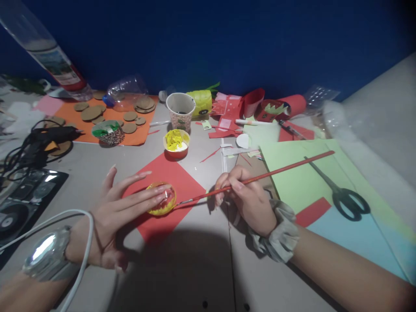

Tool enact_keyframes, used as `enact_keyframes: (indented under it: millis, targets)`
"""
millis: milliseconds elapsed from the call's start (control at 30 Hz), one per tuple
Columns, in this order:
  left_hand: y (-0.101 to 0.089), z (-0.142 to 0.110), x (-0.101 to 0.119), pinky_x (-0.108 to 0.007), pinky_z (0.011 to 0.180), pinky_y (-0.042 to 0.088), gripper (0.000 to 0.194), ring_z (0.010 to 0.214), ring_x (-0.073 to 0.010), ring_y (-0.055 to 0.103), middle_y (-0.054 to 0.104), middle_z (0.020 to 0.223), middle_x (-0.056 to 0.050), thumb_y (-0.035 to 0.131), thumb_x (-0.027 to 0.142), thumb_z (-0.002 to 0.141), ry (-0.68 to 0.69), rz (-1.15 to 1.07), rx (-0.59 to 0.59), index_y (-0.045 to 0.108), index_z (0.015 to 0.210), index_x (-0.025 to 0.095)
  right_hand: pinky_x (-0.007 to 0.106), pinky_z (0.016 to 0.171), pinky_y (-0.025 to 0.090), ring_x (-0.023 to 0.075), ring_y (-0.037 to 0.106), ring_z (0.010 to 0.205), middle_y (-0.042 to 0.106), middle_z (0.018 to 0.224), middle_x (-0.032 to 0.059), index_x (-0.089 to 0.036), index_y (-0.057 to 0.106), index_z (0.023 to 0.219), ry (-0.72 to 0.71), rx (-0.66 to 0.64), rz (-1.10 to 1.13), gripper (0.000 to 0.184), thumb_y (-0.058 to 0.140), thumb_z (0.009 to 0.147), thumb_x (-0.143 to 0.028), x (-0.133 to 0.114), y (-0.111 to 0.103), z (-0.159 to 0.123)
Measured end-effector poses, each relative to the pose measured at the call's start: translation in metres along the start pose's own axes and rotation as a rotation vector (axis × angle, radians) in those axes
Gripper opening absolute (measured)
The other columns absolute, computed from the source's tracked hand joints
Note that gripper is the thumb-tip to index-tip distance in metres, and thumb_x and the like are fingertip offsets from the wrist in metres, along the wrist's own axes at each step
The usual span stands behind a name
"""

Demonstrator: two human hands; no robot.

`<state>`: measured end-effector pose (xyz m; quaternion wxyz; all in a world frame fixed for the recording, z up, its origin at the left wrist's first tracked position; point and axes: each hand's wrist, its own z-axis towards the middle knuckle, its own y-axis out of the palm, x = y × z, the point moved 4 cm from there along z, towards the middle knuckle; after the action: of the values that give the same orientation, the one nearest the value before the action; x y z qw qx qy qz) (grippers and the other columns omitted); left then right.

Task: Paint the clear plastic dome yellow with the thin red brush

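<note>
My left hand (121, 208) is spread out, with two fingertips resting on a clear round plastic piece (167, 197) whose edge is painted yellow. That piece lies on a red paper square (186, 177). Between the fingers of my right hand (245, 195) is a thin red paintbrush (279, 172), its tip touching or very near the yellow edge on the right side. Just beyond the red paper stands a small cup of yellow paint (175, 141), with some white at its side. Behind that is a paper cup (180, 110) holding dark liquid.
Black scissors (347, 197) lie on green paper (295, 173) at the right. Cardboard discs (92, 113) sit on orange paper (139, 134) at the back left. A tall plastic bottle (58, 65), a glue gun (61, 132) and a white cable (89, 242) are on the left side.
</note>
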<state>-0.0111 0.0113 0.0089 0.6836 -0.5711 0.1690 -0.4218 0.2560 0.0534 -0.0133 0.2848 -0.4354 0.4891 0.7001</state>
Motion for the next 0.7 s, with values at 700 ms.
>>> enact_keyframes:
  millis: [700]
  targets:
    - [0.000, 0.001, 0.002, -0.054, 0.121, -0.013, 0.084, 0.147, -0.0282, 0.032, 0.063, 0.138, -0.001, 0.012, 0.078, 0.089, -0.011, 0.053, 0.055, 0.029, 0.155, 0.031, 0.031, 0.060, 0.052, 0.0140, 0.061, 0.066, 0.064, 0.083, 0.0019, -0.021, 0.058, 0.094, -0.101, -0.111, -0.077, 0.008, 0.051, 0.099, -0.022, -0.002, 0.004, -0.011]
